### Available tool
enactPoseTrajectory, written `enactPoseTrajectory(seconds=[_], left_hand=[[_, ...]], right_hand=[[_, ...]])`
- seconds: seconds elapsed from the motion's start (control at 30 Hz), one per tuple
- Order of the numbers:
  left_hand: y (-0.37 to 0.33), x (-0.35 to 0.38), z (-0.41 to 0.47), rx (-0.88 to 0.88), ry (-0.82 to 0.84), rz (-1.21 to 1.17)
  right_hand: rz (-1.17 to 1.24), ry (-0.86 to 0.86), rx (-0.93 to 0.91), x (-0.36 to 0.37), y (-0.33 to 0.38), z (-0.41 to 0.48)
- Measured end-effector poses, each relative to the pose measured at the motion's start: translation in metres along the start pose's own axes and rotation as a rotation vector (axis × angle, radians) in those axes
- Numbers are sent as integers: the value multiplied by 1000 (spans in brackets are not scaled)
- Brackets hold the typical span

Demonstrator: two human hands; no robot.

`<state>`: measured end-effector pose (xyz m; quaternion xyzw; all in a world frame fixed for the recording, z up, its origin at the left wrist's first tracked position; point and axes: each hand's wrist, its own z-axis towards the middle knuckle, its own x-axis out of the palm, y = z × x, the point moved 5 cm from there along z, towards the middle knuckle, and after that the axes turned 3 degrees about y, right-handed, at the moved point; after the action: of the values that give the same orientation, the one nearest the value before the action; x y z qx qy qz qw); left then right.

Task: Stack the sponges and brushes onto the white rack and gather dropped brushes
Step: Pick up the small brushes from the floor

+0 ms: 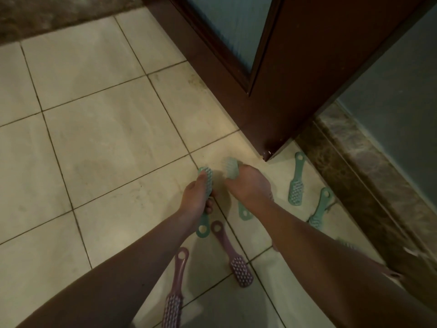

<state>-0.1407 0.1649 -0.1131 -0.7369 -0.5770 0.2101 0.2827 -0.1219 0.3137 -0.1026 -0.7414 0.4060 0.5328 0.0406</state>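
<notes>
My left hand (196, 197) grips a green brush (206, 181) by its middle, bristle head pointing away, its handle end showing below my wrist. My right hand (248, 185) holds another green brush (231, 167), whose handle end pokes out under that wrist. On the tiles lie two purple brushes (236, 259) (175, 290) below my hands and two green brushes (296, 181) (320, 209) to the right, by the skirting. Part of one more green brush (347, 245) shows behind my right forearm. No rack or sponges are in view.
A dark wooden door (295, 79) with its corner just beyond my right hand stands over the beige tiled floor (106, 138). A marble skirting (369, 185) runs along the right wall and another strip along the top left.
</notes>
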Motion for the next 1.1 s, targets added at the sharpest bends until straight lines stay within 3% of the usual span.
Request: enactPoseTrajectory(seconds=[0.13,0.27,0.73,0.93,1.1], left_hand=[[-14,-5,-12,-33,4,-41],[-46,-20,-60,-52,0,-85],[-194,-71,-333,67,-125,280],[-234,-52,-441,-139,27,43],[-275,-43,-515,-219,167,55]], right_hand=[[146,69,-32,-14,13,-13],[309,153,54,-42,33,-49],[890,376,260,-222,143,-263],[1038,347,329,-311,167,-347],[1217,317,449,-386,188,-413]])
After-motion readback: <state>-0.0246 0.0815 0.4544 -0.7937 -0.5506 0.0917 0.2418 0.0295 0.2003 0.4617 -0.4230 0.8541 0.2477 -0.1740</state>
